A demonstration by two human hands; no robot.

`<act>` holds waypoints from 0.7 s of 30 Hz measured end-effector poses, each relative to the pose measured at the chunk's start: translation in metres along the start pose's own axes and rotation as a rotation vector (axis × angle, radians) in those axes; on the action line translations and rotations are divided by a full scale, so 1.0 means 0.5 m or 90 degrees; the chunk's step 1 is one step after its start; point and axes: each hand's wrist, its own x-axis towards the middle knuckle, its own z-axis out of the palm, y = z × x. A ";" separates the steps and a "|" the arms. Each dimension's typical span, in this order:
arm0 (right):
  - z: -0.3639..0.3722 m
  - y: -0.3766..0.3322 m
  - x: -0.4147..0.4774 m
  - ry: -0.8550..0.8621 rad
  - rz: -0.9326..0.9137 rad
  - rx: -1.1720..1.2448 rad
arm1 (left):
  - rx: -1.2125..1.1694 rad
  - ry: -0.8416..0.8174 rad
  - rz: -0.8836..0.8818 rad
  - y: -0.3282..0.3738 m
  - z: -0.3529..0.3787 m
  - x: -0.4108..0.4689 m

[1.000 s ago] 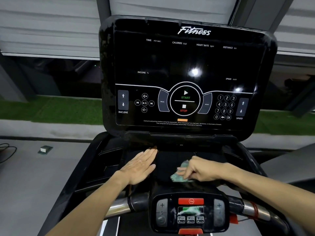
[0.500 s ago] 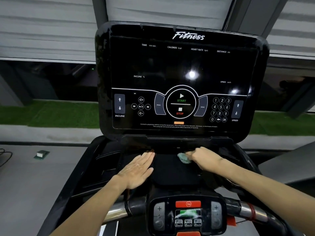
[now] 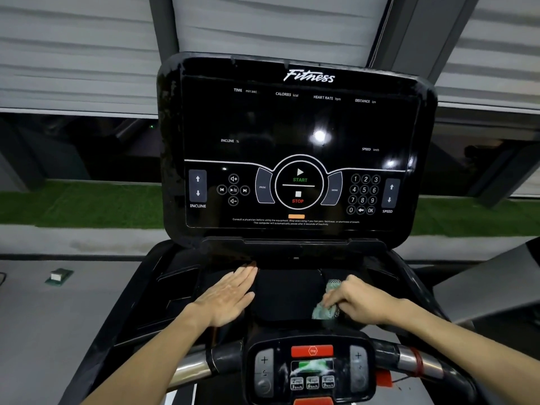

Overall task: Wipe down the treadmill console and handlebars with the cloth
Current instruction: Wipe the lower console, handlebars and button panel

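The black treadmill console [image 3: 295, 147] stands upright ahead of me, its dark screen showing START and STOP buttons. Below it lies a flat black tray shelf [image 3: 286, 293]. My left hand [image 3: 228, 296] rests flat on the shelf's left part, fingers straight and together. My right hand [image 3: 359, 302] grips a crumpled pale green cloth [image 3: 325, 305] and presses it onto the shelf's right part. Only part of the cloth shows beside my fingers. The handlebar [image 3: 198, 369] runs across the bottom, metal with black grips.
A small control pod [image 3: 312, 372] with a red stop button and speed keys sits in the middle of the handlebar, close below my hands. Side pockets [image 3: 175, 287] flank the shelf. A small green and white object [image 3: 60, 276] lies on the grey floor at left.
My right hand has drawn the cloth back from the shelf's far edge toward me and a little to the right. My left hand stays flat in the same place.
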 end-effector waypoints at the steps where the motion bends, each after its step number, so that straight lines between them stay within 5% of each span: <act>1: -0.006 -0.005 0.001 0.031 0.030 0.040 | 0.003 -0.006 0.005 0.001 -0.001 0.000; 6: -0.050 -0.044 -0.017 0.225 0.163 0.544 | -0.097 0.041 0.049 0.037 -0.017 -0.004; 10: -0.090 -0.064 -0.027 0.292 0.210 0.845 | -0.347 0.205 0.068 0.134 -0.087 0.017; 14: -0.127 -0.082 -0.044 0.305 0.192 0.962 | -0.588 0.269 0.074 0.248 -0.178 0.043; 21: -0.130 -0.058 -0.101 0.287 0.074 1.068 | -0.622 0.270 0.042 0.330 -0.189 0.090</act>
